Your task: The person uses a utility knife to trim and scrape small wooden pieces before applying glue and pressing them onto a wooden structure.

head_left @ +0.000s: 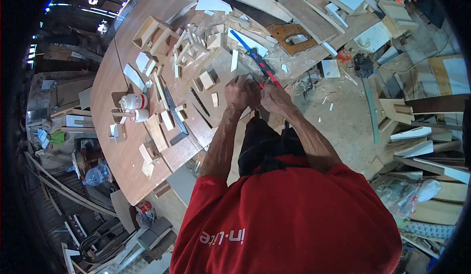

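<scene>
My left hand [238,93] and my right hand [274,97] are close together at the table's near edge. Fingers on both are bent inward around something small between them, which I cannot make out. Just beyond my right hand lies a blue and red tool [259,61], its red end reaching down beside the fingers. A small wooden block [208,79] is to the left of my left hand, with a smaller wooden piece [215,99] below it. A white strip [234,60] lies above my left hand.
A handsaw [292,37] lies at the back among wood scraps. White glue bottles [133,102] stand on the table [110,151] at left, near a metal-edged square [175,119]. Small wooden assemblies [191,48] sit farther back. Boards [417,141] are stacked at right.
</scene>
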`<state>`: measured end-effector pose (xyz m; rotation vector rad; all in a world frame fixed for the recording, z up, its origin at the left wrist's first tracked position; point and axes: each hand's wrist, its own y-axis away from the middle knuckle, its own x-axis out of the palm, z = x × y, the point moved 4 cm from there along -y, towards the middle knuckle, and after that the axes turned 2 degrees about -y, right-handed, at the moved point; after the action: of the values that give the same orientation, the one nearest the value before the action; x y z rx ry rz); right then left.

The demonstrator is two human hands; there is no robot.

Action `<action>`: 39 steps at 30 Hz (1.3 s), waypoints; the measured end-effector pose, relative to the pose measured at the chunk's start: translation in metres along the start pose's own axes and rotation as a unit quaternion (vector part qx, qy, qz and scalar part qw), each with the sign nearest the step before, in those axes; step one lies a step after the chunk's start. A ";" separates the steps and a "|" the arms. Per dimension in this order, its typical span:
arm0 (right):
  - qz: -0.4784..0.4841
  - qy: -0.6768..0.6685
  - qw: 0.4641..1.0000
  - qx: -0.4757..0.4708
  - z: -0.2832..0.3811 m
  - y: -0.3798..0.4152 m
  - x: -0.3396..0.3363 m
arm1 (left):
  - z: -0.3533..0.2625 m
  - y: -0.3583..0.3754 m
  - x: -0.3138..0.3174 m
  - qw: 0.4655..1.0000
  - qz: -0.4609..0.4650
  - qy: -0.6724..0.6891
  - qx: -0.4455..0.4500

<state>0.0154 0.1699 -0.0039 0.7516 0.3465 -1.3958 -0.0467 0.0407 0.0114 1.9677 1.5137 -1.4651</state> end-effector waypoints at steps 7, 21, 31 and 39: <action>-0.039 -0.049 0.998 0.005 0.001 0.002 -0.004 | 0.003 0.009 0.002 1.000 0.002 0.000 -0.019; -0.026 0.048 0.996 -0.073 0.005 0.001 0.001 | 0.002 0.009 0.001 1.000 0.010 -0.008 -0.019; -0.069 0.033 0.997 -0.015 0.016 0.011 -0.018 | 0.006 0.011 0.005 0.999 0.023 -0.025 -0.018; -0.026 0.018 0.999 0.021 0.014 0.010 -0.016 | 0.005 0.011 0.003 1.000 0.009 -0.009 0.003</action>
<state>0.0191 0.1734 0.0191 0.8073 0.3687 -1.4444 -0.0401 0.0345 0.0024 1.9610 1.4820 -1.4778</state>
